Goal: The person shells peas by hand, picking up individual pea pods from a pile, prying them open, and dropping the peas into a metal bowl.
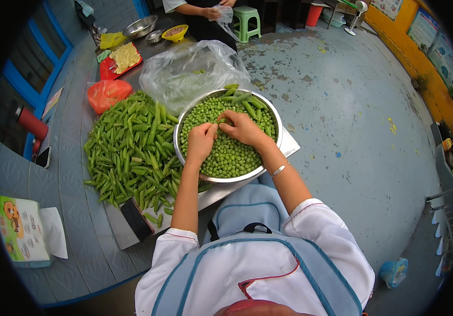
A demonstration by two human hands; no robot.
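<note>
A wide steel bowl (177, 147) full of shelled green peas (232, 158) stands in front of me. Over its middle my left hand (200, 141) and my right hand (242, 128) meet at the fingertips. Between them they pinch a small green pea pod (221, 121), mostly hidden by the fingers. Several whole pods (250, 103) lie on the peas at the bowl's far right side. Left of the bowl, touching its rim, spreads a large heap of green pods (131, 146); whether each is full or split cannot be told.
Behind the bowl lies a clear plastic bag (194, 71). A red plastic bag (108, 95) and a red tray (108, 70) with pale dough-like food stand beyond the heap. A dark phone-like object (136, 219) lies near the front edge. Across the table, a person (200, 12) handles a plastic bag.
</note>
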